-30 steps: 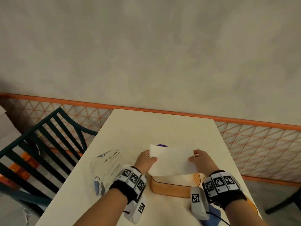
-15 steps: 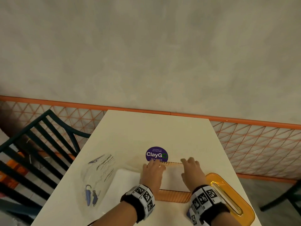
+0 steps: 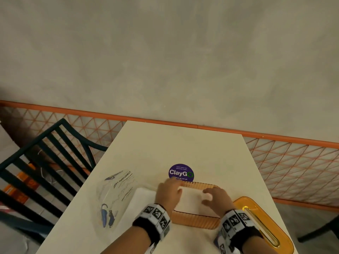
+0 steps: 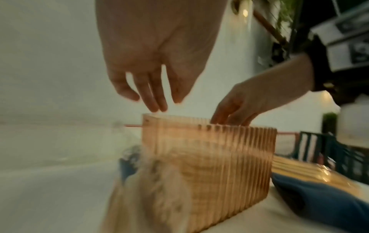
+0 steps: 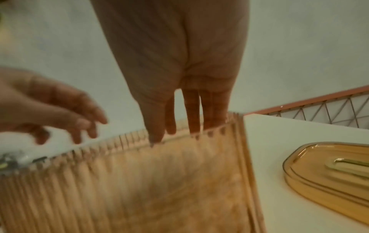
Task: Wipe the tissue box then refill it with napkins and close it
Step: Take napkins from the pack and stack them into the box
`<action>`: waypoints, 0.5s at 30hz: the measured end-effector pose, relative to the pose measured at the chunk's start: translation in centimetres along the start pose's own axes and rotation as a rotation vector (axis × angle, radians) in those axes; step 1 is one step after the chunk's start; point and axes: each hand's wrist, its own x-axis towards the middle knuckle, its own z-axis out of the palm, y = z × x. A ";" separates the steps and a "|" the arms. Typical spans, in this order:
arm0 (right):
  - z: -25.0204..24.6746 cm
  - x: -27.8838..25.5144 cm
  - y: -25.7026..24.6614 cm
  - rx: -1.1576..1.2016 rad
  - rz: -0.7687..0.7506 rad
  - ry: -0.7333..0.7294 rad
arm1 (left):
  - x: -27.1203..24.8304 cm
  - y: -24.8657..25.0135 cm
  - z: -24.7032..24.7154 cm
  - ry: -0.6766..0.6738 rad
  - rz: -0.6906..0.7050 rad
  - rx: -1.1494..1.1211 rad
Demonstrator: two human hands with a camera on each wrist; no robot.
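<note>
2 hands work over the ribbed orange tissue box (image 3: 197,219), which stands open-topped on the pale counter (image 3: 183,143), close to its near edge. White napkins (image 3: 190,200) lie inside the box, filling the opening. The left hand (image 3: 168,192) hangs above the box's left end with its fingers (image 4: 153,100) straight and a little spread, tips just over the rim; whether they touch the paper I cannot tell. The right hand (image 3: 216,198) reaches down into the right end, fingers (image 5: 192,113) extended and dipping behind the ribbed wall, gripping nothing. Both wrists carry black bands with square printed markers.

Just right of the box lies its amber lid (image 3: 264,226), flat on the counter, with a long slot along its middle. A blue cloth (image 4: 327,201) shows in the left wrist view, on the counter between the box and the lid. Left of the box sits a clear plastic wrapper (image 3: 115,197) with printed lettering, and more white napkins (image 3: 141,198) lie beside the left hand. Beyond the box, a round purple ClayGo sticker (image 3: 181,172) is stuck to the counter. A dark slatted chair (image 3: 42,162) stands to the left, against a wall with an orange lattice band (image 3: 293,167).
</note>
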 end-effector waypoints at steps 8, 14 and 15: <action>0.0 -1.4 3.2 0.088 0.173 0.044 | -3.5 -9.7 -0.9 -0.219 -0.731 0.181; 1.6 -1.2 2.8 0.139 0.225 0.019 | -4.2 -10.1 0.0 -0.194 -0.747 0.181; 1.6 -1.2 2.6 0.135 0.226 0.018 | -4.3 -9.8 0.0 -0.167 -0.733 0.227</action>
